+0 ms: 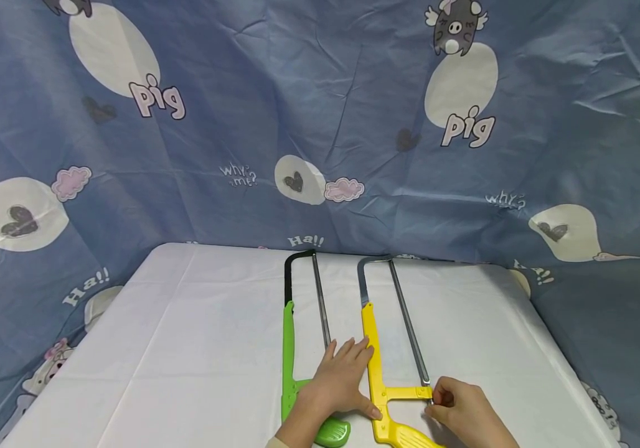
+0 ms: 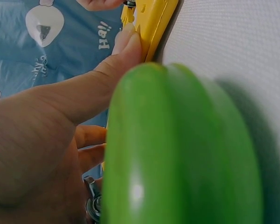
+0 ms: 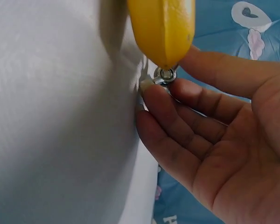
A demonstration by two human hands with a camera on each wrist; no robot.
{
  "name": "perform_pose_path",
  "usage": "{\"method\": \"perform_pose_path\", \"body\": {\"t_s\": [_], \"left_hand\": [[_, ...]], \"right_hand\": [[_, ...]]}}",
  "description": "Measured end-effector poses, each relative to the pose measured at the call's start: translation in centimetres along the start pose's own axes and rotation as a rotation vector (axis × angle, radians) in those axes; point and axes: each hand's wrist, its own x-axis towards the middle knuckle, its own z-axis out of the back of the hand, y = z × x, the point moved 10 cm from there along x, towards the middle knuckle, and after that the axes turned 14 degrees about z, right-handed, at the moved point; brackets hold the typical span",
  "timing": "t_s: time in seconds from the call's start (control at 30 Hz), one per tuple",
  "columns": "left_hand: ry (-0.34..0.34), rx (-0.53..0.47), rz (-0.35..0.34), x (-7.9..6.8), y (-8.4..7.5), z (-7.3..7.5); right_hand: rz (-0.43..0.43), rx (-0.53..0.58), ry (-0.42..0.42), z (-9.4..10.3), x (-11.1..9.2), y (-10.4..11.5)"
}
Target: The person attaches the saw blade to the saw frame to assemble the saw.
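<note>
A yellow hacksaw point(image 1: 374, 361) lies on the white table with its handle toward me. My left hand point(image 1: 338, 381) rests against the left side of its frame, fingers spread and fairly straight, thumb on the yellow part near the handle. At the near end of the blade point(image 1: 408, 314), my right hand point(image 1: 465, 407) pinches the small metal wing nut point(image 3: 165, 75) between thumb and curled fingers. Left of it lies a green hacksaw point(image 1: 289, 348), partly covered by my left hand and forearm. Its green handle point(image 2: 177, 149) fills much of the left wrist view, with a metal wing nut point(image 2: 93, 200) beside it.
The white-covered table point(image 1: 185, 348) spreads to both sides of the saws. Behind it hangs a blue cloth point(image 1: 213, 124) printed with pigs and lettering, which also shows along the table's sides. Both saws' far ends lie near the table's back edge.
</note>
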Motion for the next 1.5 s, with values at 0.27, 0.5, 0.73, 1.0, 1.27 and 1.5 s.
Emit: {"method": "perform_pose_path", "body": {"t_s": [0.27, 0.5, 0.73, 1.0, 1.27, 1.5], "left_hand": [[0.001, 0.035, -0.004, 0.5, 0.1, -0.6], [0.006, 0.027, 0.001, 0.8, 0.1, -0.6], [-0.001, 0.033, 0.001, 0.8, -0.1, -0.3], [0.003, 0.044, 0.005, 0.8, -0.1, -0.5], [0.008, 0.028, 0.01, 0.9, -0.1, -0.2], [0.0, -0.004, -0.014, 0.6, -0.1, -0.2]], "right_hand": [[0.027, 0.045, -0.007, 0.1, -0.1, -0.2], [0.043, 0.081, -0.025, 0.5, 0.0, -0.5], [0.067, 0.337, 0.067, -0.2, -0.1, -1.1], [0.054, 0.481, 0.094, -0.5, -0.3, -1.7], [0.024, 0.351, -0.01, 0.1, 0.1, -1.6], [-0.043, 0.173, -0.061, 0.3, -0.1, -1.6]]}}
